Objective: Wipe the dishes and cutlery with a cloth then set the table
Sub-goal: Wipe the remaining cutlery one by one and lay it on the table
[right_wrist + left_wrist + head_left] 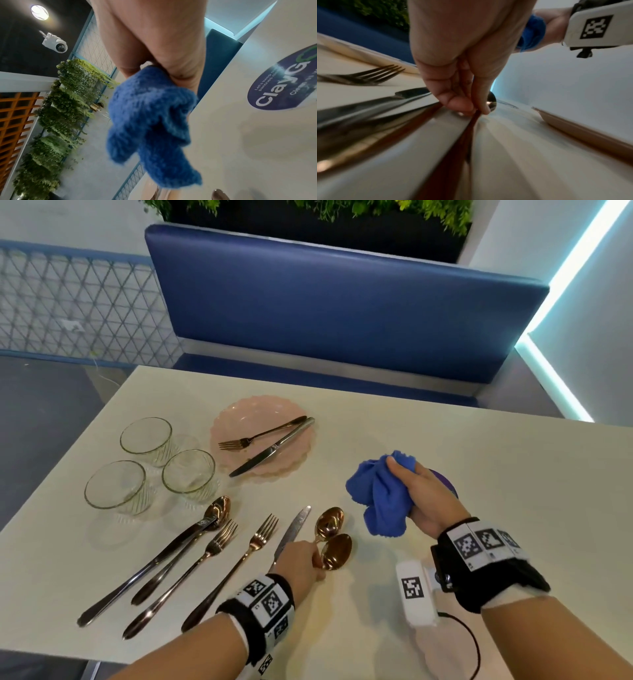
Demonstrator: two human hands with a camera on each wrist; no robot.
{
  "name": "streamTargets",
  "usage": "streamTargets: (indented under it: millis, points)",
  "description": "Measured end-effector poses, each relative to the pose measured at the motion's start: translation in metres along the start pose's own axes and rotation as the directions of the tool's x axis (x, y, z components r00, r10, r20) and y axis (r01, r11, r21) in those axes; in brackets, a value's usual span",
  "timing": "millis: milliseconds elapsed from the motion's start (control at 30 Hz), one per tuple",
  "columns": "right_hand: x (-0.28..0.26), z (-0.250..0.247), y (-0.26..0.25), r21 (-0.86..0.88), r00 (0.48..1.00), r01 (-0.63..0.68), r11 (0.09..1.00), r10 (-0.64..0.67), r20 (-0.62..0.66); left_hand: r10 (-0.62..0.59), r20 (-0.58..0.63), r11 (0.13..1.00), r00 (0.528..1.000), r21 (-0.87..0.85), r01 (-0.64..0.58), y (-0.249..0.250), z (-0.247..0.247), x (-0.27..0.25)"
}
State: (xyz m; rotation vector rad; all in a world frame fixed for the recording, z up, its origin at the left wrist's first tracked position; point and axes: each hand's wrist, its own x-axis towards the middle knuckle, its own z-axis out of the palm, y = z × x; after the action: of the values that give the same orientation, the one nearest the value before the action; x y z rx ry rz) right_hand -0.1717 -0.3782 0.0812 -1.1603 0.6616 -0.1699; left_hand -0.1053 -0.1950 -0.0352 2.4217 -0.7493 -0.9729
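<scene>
Lowest in the head view, the left hand (301, 563) pinches the thin handle of a polished copper-toned spoon (337, 551); the left wrist view shows thumb and fingertips (458, 104) closed on that stem just above the smooth cream table (445, 440). A second glossy spoon (329, 523) lies touching it, just above. To the right of centre, the right hand (423, 501) clutches a bunched, fluffy blue cloth (380, 494), held above the tabletop.

Left of the held spoon lie a steel knife (294, 527), two copper forks (250, 546) (209, 553), then a dark knife crossed over another spoon (215, 510). Further up and left stand three clear ribbed glasses (114, 484), close together. Above centre sits a scalloped pale pink plate (239, 409) carrying a fork (260, 434) and a knife (270, 451) side by side. A padded blue bench (342, 302) fills the top of the frame.
</scene>
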Motion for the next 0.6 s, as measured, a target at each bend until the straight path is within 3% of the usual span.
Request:
streamTargets:
  millis: [133,367,600]
  points:
    - [0.005,-0.003,-0.002,0.016,1.0,-0.027,1.0,0.027,0.004,0.043,-0.06,0.999,0.997,0.0,-0.044,0.014,-0.026,0.013]
    - [0.016,-0.01,0.005,-0.025,0.996,-0.085,0.996,0.085,-0.024,-0.024,-0.33,0.988,0.944,-0.153,-0.028,0.055,-0.148,0.09]
    - [0.022,-0.024,0.018,-0.078,0.991,-0.115,0.99,0.109,-0.075,-0.11,-0.304,0.973,0.946,0.162,0.165,0.053,-0.166,0.148]
